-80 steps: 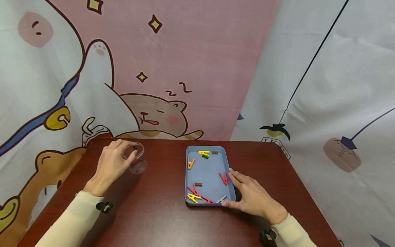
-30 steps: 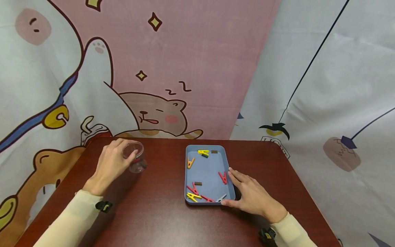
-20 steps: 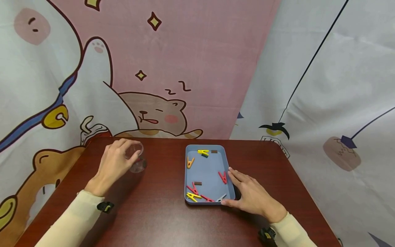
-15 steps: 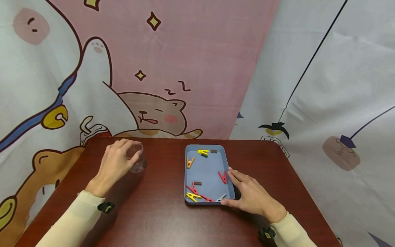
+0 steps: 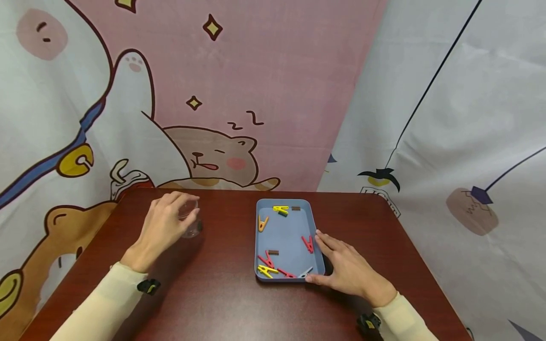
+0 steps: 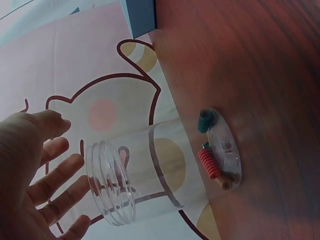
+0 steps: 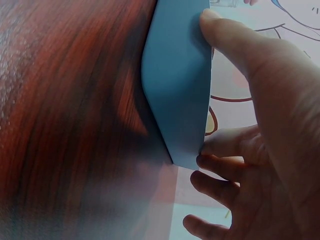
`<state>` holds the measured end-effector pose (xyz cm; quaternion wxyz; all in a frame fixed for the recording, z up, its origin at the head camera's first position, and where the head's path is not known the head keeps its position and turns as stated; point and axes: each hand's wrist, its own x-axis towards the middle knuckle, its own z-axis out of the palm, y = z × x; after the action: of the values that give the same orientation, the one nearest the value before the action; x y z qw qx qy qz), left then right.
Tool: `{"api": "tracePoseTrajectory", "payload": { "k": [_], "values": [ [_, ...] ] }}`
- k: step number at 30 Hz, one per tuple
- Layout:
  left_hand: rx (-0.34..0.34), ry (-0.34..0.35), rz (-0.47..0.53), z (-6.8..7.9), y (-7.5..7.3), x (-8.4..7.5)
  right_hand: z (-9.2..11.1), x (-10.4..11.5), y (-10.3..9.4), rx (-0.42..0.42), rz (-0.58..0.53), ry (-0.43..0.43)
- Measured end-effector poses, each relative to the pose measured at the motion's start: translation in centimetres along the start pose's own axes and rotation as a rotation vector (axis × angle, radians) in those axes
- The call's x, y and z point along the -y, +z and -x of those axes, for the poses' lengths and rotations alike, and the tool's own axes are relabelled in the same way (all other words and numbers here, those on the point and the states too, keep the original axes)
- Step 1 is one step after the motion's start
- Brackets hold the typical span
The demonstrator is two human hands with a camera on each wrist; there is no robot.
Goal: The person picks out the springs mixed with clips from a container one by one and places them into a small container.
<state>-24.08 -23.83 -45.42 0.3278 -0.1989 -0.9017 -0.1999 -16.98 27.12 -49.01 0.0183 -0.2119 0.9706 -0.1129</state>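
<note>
A clear plastic jar [image 5: 193, 228] stands upright at the table's far left. Inside, on its bottom, lie a green spring [image 6: 204, 121], a red spring [image 6: 209, 163] and a brown spring [image 6: 225, 181]. My left hand [image 5: 164, 222] hovers at the jar's mouth, holding nothing, its fingers loosely bent and apart. Right of centre is a blue-grey tray [image 5: 290, 232]. My right hand [image 5: 351, 270] rests against its right side, with the thumb on the near corner and the fingertips along the rim. The thumb also shows touching the tray's edge in the right wrist view.
Small clothespins lie in the tray: yellow ones [image 5: 267, 271], an orange one [image 5: 262, 223], several red ones [image 5: 308, 244] and a grey one [image 5: 305, 273]. Two brown springs [image 5: 273, 252] and a small dark green piece [image 5: 283, 214] lie there too. A printed cloth [image 5: 273, 94] hangs behind the table.
The green spring at my left fingertips has dropped into the jar. My left hand has since shifted slightly right over the mouth. My right hand and the tray have stayed put.
</note>
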Motion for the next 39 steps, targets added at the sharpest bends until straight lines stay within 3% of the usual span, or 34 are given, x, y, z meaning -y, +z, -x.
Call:
{"api": "tracePoseTrajectory", "payload": {
  "k": [19,28,39],
  "values": [
    [0.033,0.027,0.003,-0.3,0.9,-1.7,-0.2,0.1,0.2,-0.006,0.003,-0.004],
    [0.032,0.092,0.016,-0.4,1.3,-2.6,-0.1,0.1,0.1,-0.007,0.006,-0.003],
    [0.171,0.131,0.009,-0.1,2.2,-3.8,0.0,0.0,0.1,-0.005,-0.003,0.003]
  ]
}}
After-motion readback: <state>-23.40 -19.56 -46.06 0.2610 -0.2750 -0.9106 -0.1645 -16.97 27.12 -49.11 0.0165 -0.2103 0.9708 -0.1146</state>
